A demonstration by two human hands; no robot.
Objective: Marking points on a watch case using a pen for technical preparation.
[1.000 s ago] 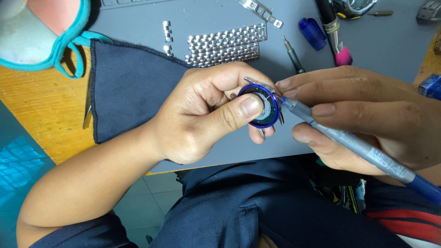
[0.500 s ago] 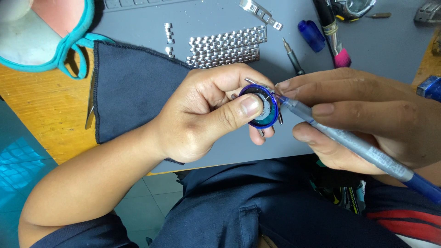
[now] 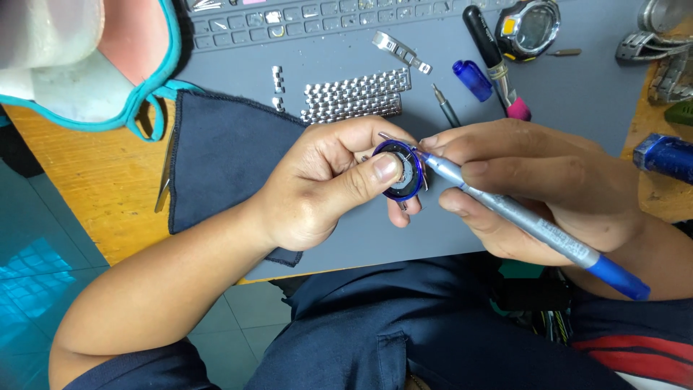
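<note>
- Bench: orange wood top, bare on the far-left side of the hands; teal tiled floor below it, left of the forearm.
- One grey work mat covers the bench beneath and beyond both hands.
- One dark blue cloth lies on the mat, under the left wrist.
- One pink and white mask with teal edging, well beyond the left hand.
- Left hand: closed around a round blue watch case, thumb pressed across its face, fingers curled behind.
- Right hand: fingers pinched tight on a silver tool with a blue end, held like a pen, its tip touching the case's right edge.
- Watch case sits between both hands, lifted above the mat.
- Two steel bracelet strips side by side, just beyond the left hand; one short link piece farther off.
- One digital watch head, well beyond the right hand.
- One small blue bottle, near a black-handled tool with a pink tip.
</note>
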